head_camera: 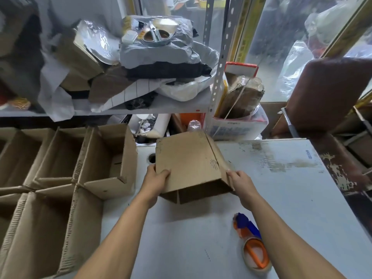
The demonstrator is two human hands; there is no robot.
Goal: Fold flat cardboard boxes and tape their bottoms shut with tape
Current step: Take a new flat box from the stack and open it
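A brown cardboard box (pixel 187 162) stands on the white table (pixel 281 198) in the middle of the view, its flat broad face turned up and its open side toward me. My left hand (pixel 156 179) grips the box's near left corner, thumb on top. My right hand (pixel 240 183) holds the near right edge, fingers curled on the side panel. A tape dispenser (pixel 252 243) with a blue and orange handle and a roll of clear tape lies on the table near my right forearm.
Several opened cardboard boxes (pixel 60 168) stand in rows at the left. A cluttered metal shelf (pixel 141 77) with bags and scissors rises behind. A brown chair back (pixel 326 93) is at the right. A round cable hole (pixel 152 158) sits in the table beside the box.
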